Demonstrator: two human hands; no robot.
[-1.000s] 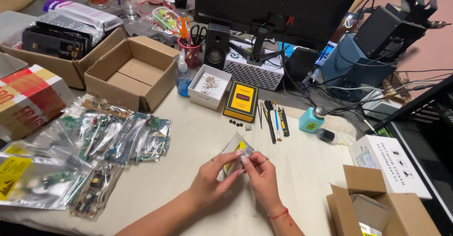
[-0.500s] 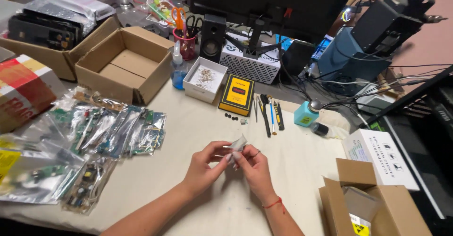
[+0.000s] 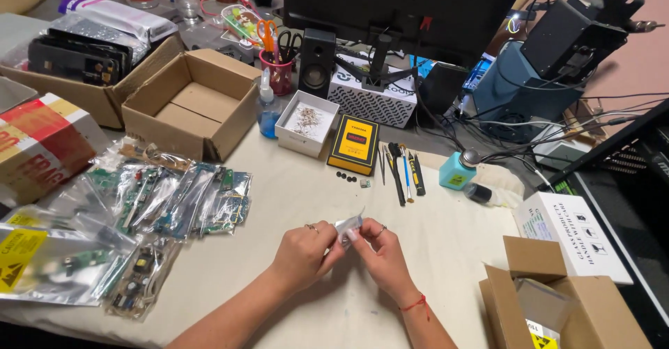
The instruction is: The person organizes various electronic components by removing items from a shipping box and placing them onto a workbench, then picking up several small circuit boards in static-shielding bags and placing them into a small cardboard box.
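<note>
**Both hands pinched on a small bag, low over the bench**

Left hand [image 3: 301, 251] reaching in from the lower left, forearm angled up across the bench [image 3: 293, 195], knuckles up, fingers curled, thumb and fingertips closed on the left end of a small clear bag [image 3: 348, 223]. Right hand [image 3: 380, 251] coming in from the bottom edge, wrist bent inward, a red string [image 3: 417, 303] round the wrist, fingers likewise closed on the right side of the bag. Rings on fingers of both hands. Bag held between the two hands just above the bench, one corner poking up past the fingertips (contents too small to tell).

To the left, a spread of circuit boards in clear bags [image 3: 174, 195], overlapping, well apart from the hands. Beyond them an open cardboard box [image 3: 191, 101]. Further back, a small white tray [image 3: 306, 122], a yellow case [image 3: 355, 143] beside it, and a row of hand tools [image 3: 401, 171] laid side by side. Small dark bits [image 3: 345, 177] just in front of the yellow case. A teal dispenser bottle [image 3: 456, 171] right of the tools. At the lower right, another open box [image 3: 557, 307], with a white carton [image 3: 571, 234] behind it.
</note>
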